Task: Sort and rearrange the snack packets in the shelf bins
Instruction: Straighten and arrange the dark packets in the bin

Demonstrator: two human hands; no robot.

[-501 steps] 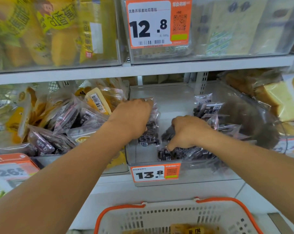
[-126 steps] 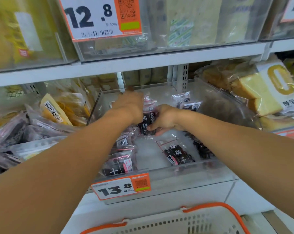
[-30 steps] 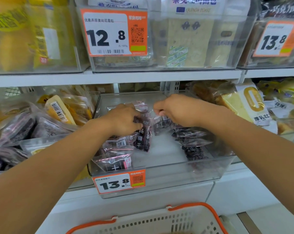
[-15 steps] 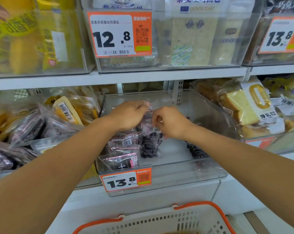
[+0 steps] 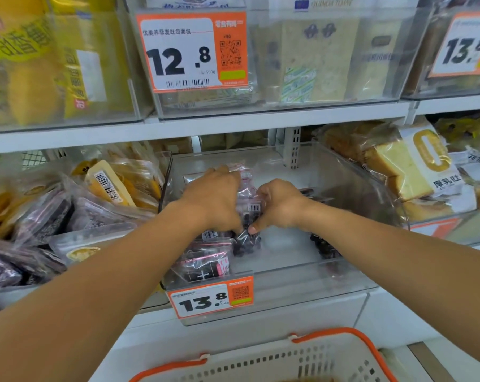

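Note:
Both my hands reach into a clear plastic shelf bin (image 5: 351,277) marked 13.8. My left hand (image 5: 214,199) grips the top of an upright stack of small clear packets with dark snacks inside (image 5: 247,188) on the bin's left side. My right hand (image 5: 280,205) pinches another dark snack packet (image 5: 247,239) against that stack, its thumb on the packet's lower part. More of these packets (image 5: 205,260) stand in a row in front of them, towards the bin's front wall. One dark packet (image 5: 322,245) lies alone under my right forearm.
The left neighbouring bin (image 5: 101,235) holds purple and yellow packets. On the right lie bagged bread slices (image 5: 415,166). The upper shelf carries clear bins with a 12.8 price tag (image 5: 192,51). An orange-rimmed shopping basket (image 5: 283,359) stands below the shelf.
My right hand has come left and down from the bin's right side with a packet and now presses it to the stack under my left hand. The view has shifted slightly.

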